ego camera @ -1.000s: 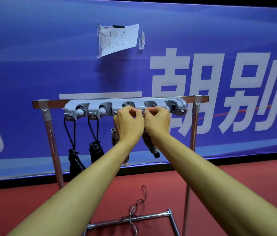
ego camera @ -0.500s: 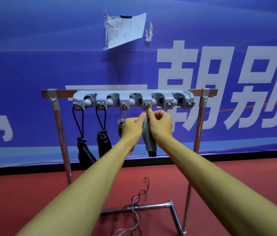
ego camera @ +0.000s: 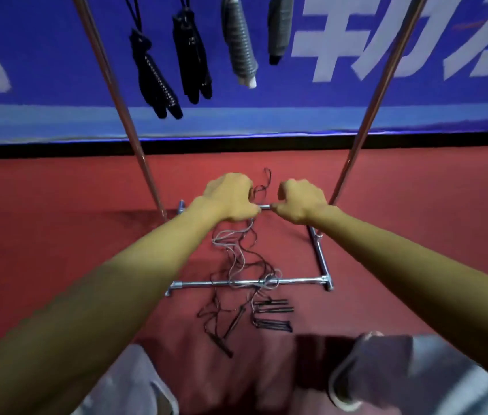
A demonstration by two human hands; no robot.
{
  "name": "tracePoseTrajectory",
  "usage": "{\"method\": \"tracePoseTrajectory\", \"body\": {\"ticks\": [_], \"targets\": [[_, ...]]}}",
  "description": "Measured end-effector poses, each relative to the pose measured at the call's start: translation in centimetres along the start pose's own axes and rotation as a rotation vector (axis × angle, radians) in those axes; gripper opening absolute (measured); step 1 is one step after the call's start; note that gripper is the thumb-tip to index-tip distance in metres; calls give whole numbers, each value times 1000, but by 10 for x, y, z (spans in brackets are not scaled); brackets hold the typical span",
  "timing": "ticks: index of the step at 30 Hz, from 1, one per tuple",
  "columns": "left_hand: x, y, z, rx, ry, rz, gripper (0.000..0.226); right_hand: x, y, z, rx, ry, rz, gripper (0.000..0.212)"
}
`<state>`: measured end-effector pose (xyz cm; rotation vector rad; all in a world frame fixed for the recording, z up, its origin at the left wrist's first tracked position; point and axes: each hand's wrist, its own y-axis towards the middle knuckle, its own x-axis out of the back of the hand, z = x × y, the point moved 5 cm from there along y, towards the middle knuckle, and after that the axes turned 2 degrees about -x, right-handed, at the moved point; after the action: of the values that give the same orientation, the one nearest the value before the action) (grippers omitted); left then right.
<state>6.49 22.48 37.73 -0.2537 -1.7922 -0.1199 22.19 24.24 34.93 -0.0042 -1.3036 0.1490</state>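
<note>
My left hand (ego camera: 227,199) fingers seemingly pinch the cords (ego camera: 268,280) by the rack's rear floor bar (ego camera: 265,207). My right hand (ego camera: 302,202) is curled, and I can't tell what it holds.

The rack's poles (ego camera: 123,121) and floor bars (ego camera: 236,283) are bare polished metal, smooth and glossy, catching bright highlights. The floor (ego camera: 57,205) is a matt red covering with a fine, slightly rough grain. The banner (ego camera: 42,40) behind looks like smooth printed vinyl with a faint sheen. The black handles (ego camera: 158,82) look rubbery, one with a shiny ribbed strip; the grey handles (ego camera: 241,46) are matt and ribbed. The cords (ego camera: 236,256) are thin and smooth, some black, some pale. The trousers (ego camera: 401,369) are soft grey cloth.
</note>
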Motion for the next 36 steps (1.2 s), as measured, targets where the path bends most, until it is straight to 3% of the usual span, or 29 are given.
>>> {"method": "tracePoseTrajectory", "body": {"ticks": [5,11,16,25,29,34,36], "targets": [[-89,-15,31,-15,164,141,38,-87,1,-2,115,-149,129,38],[-205,-29,66,19,162,306,44,-199,-5,-16,184,-272,340,49],[-291,-38,95,45,117,434,51,-286,-20,-47,135,-291,484,54],[-411,-71,147,362,-82,545,41,-408,-29,-55,-4,-175,695,47],[-457,-92,153,373,-165,631,41,-445,-31,-67,-124,-207,662,43],[-497,-94,143,293,-203,566,42,-468,-36,-114,-332,-227,490,49],[-506,-85,133,269,-239,547,44,-481,-35,-132,-323,-254,552,36]]}}
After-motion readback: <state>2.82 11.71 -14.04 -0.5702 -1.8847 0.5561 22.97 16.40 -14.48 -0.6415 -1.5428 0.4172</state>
